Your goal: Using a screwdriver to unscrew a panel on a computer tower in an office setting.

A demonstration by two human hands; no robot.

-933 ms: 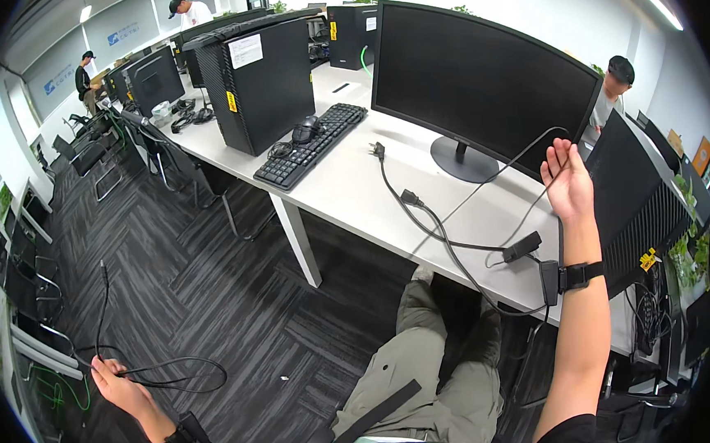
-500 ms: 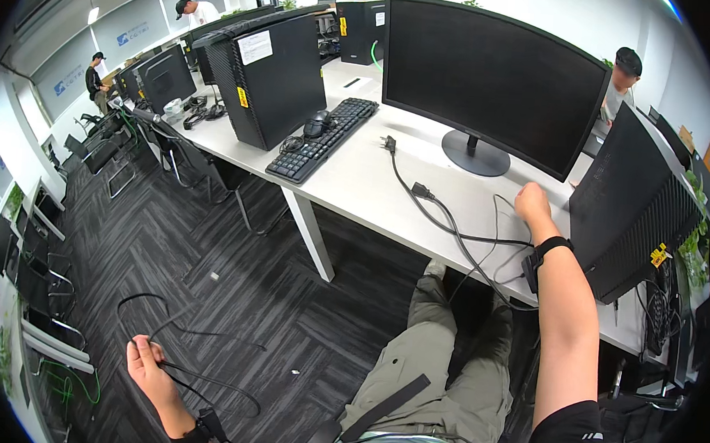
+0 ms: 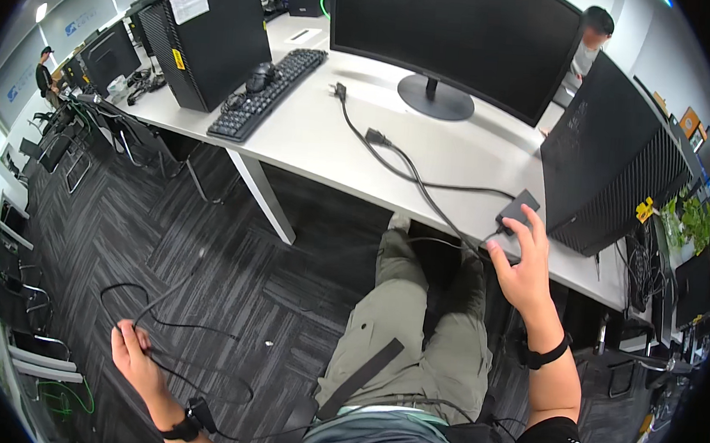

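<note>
My left hand (image 3: 133, 360) hangs low over the dark carpet, closed around a thin black cable (image 3: 169, 317) that loops across the floor. My right hand (image 3: 523, 262) rests at the front edge of the white desk (image 3: 311, 140), fingers spread, fingertips touching a small black power brick (image 3: 518, 210). Two black cords (image 3: 392, 162) with plugs run from the brick across the desk toward the monitor (image 3: 459, 27). My legs in olive trousers reach under the desk.
A black computer tower (image 3: 610, 161) stands right of my hand, another tower (image 3: 212, 30) at the left with a keyboard (image 3: 267, 92) and mouse beside it. Office chairs line the left side. Other people work at desks farther back.
My right hand came down from the air to the desk edge onto the power brick. My left hand stayed low with the cable, and the floor loops shifted.
</note>
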